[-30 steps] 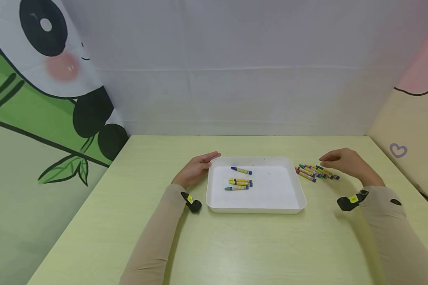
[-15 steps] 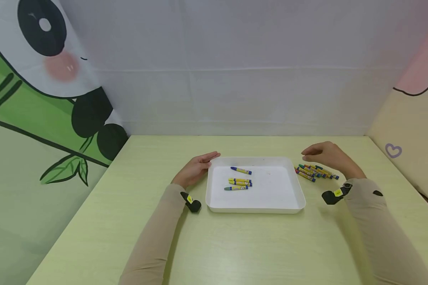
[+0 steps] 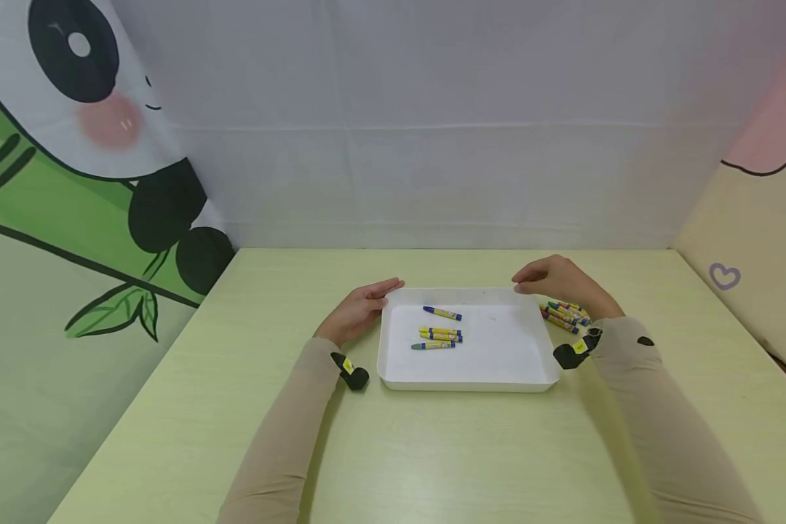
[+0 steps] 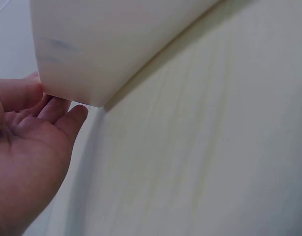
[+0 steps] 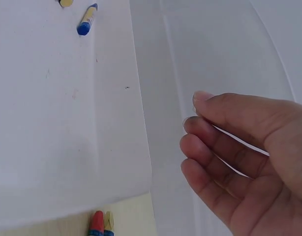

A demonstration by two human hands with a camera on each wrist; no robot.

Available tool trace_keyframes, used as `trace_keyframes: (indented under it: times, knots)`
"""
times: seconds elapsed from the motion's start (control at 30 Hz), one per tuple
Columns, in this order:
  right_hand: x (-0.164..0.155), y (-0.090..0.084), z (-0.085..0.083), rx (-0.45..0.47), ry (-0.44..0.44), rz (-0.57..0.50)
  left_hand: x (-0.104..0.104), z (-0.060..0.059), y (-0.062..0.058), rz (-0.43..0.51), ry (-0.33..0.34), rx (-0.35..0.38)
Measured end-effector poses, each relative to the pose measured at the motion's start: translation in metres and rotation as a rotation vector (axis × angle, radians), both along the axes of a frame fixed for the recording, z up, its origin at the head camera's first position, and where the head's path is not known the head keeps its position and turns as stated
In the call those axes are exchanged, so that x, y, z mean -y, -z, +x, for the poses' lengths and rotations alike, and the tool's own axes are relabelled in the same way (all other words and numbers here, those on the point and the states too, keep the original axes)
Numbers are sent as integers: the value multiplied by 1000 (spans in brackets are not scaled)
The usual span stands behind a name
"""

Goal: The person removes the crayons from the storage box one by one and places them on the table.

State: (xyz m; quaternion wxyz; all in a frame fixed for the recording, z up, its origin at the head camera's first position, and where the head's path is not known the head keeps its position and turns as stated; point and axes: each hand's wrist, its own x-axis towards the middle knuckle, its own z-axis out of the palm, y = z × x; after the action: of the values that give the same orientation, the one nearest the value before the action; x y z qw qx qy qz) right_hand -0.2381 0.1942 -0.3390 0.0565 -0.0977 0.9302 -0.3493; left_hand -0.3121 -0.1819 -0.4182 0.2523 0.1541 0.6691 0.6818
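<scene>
Table (image 3: 432, 451) bears tray (image 3: 393, 342); its crayons (image 3: 440, 335) lie left-right.

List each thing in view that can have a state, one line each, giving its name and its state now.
Left hand: open, fingers resting against the tray's left wall.
Right hand: loosely curled, holding nothing, above the tray's far right corner.
Tray: flat on the table, four crayons inside.
Loose crayons: piled right of the tray.

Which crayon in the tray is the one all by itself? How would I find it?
Look at the white tray in the middle of the green table, between the two hands. Four crayons lie in it: three lie close together nearer the person, and one lies alone farther back. That lone crayon is yellow with blue ends and lies slanted, apart from the others.
</scene>
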Motion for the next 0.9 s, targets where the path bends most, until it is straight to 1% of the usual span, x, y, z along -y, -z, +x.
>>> trace_keyframes:
  times: [0.17, 0.4, 0.53, 0.67, 0.9]
  knots:
    - [7, -1, -14, -3, -40, 6, -6, -3, -2, 7, -15, -5]
    - [16, -7, -30, -5, -77, 46, -13, -9, -4, 8, -37, -4]
    - [20, -7, -39, -6, -100, 51, -16, -13, -4, 14, -43, -3]
    - [23, -6, -47, 10, -120, 51, -20, -16, -5, 23, -52, 0]
    - [31, -4, -60, 39, -141, 65, -27, -18, -7, 31, -75, 9]
